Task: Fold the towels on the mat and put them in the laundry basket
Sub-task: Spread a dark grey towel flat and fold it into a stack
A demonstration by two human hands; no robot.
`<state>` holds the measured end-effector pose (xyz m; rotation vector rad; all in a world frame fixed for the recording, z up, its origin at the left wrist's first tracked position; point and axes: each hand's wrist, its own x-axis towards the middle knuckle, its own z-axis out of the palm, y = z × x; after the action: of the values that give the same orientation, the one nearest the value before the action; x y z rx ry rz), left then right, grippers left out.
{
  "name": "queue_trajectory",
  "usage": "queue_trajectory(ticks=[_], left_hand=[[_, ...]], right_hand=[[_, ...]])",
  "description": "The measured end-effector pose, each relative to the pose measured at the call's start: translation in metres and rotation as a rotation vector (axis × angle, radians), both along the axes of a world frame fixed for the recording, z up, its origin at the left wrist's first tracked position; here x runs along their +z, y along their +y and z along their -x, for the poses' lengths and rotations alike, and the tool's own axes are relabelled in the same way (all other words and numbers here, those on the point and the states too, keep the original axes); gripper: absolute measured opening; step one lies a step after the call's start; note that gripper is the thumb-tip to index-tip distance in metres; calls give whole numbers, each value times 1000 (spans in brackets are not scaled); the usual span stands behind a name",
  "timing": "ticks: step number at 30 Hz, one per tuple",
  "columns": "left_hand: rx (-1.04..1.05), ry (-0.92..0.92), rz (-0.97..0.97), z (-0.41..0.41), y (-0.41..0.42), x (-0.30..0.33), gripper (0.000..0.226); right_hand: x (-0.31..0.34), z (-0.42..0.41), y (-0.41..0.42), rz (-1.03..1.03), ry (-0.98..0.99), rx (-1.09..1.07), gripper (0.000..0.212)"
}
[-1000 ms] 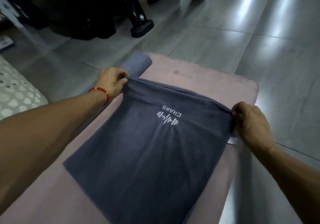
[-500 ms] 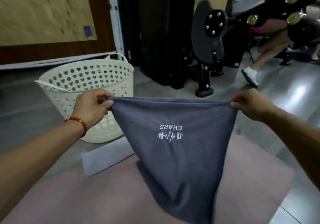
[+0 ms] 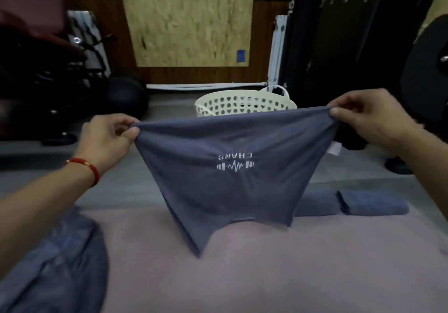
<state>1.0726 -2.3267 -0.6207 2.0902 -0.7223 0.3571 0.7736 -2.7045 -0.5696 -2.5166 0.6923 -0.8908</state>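
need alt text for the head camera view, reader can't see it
Two hands, left hand and right hand, pinch the top corners of a grey towel with a white barbell logo, holding it up over a pink mat. A white laundry basket stands behind it; a folded grey towel and a crumpled towel lie nearby.

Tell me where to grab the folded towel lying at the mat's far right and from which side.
Take the folded towel across its short middle, fingers coming down from above: it lies flat and long, apart from the hanging towel, with nothing on top. Both hands are busy now.
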Motion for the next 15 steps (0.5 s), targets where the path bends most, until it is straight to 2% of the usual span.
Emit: queue_trajectory(ticks=[5,10,12,15], left_hand=[[55,6,16,-10,40,4,15],[51,24,46,-18,40,-4,14],[60,58,58,-26,31,-14,13],[16,194,114,-36,14,-36,14]], right_hand=[[-4,-31,16,26,-32,53,18],[-25,-48,19,4,-104,14,15],[-42,-55,14,-60,-132,8,7],[-70,-65,10,-286,-147,26,5]])
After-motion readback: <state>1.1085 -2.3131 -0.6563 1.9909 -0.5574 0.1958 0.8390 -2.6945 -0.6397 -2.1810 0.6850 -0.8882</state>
